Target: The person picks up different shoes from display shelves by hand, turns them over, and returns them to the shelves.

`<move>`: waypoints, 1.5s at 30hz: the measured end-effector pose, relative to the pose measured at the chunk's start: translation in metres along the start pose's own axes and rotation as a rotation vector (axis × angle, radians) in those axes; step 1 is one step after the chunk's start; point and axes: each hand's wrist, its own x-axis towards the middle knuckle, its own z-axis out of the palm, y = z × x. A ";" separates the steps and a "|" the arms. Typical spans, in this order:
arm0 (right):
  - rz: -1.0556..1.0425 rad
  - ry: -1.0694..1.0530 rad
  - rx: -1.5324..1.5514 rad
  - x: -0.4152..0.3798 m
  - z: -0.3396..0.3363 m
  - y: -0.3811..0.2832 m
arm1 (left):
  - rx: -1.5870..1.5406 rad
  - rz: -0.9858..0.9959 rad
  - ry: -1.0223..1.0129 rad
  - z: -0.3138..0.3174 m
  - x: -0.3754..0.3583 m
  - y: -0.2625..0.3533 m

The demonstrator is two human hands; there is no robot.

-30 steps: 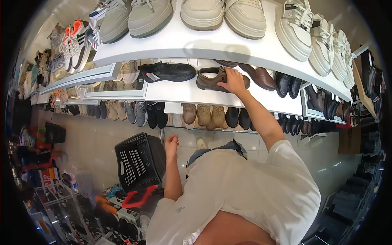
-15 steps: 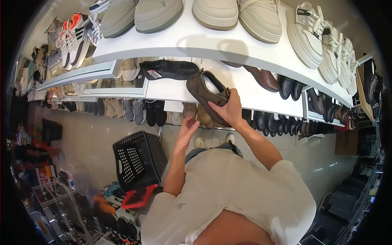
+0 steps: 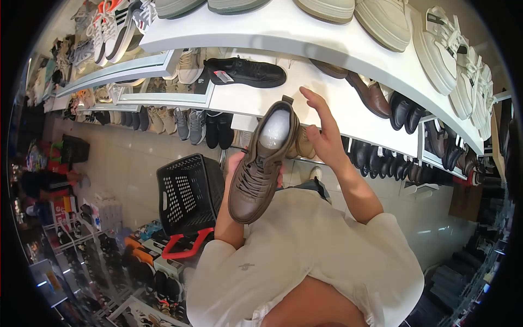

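1. If the fingers of the left hand (image 3: pixel 235 162), gripping the brown shoe (image 3: pixel 254 185) just right of the black basket (image 3: pixel 177 191), loosen, it could drop.
2. Farther right of the basket, the right hand (image 3: pixel 326 133) spreads empty fingers.
3. Its careless swing could knock the black shoe (image 3: pixel 248 72) on the shelf (image 3: pixel 357 111) beyond the basket.

A brown, leather-look lace-up shoe (image 3: pixel 253 185) sits in the left hand (image 3: pixel 235 162), toe towards the person. Pale stuffing (image 3: pixel 275 131) fills its opening.

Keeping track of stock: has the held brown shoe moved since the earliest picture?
Yes: the brown shoe has come off the white middle shelf toward the shirt, into the left hand.
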 end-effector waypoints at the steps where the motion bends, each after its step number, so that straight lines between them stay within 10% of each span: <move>1: -0.108 -0.020 -0.028 0.004 0.001 -0.002 | -0.039 -0.095 -0.022 -0.001 -0.002 -0.002; 5: 0.058 -0.233 0.193 0.004 0.008 -0.010 | -0.054 -0.198 -0.193 -0.008 0.003 -0.013; 14: 0.752 0.088 0.051 0.015 0.005 0.001 | -0.485 -0.414 -0.408 -0.012 0.015 -0.013; 33: 0.681 0.204 0.340 -0.001 0.004 0.034 | -0.298 -0.310 -0.179 0.021 0.016 -0.009; 36: 0.540 0.093 0.358 0.002 0.001 0.033 | -0.144 -0.214 -0.185 0.012 0.020 -0.003; 38: 0.566 0.153 0.464 0.002 0.001 0.033 | 0.002 -0.055 0.243 0.001 0.023 0.006; 45: 0.860 -0.040 0.575 -0.012 0.016 0.037 | 0.359 0.314 0.309 -0.020 0.037 0.023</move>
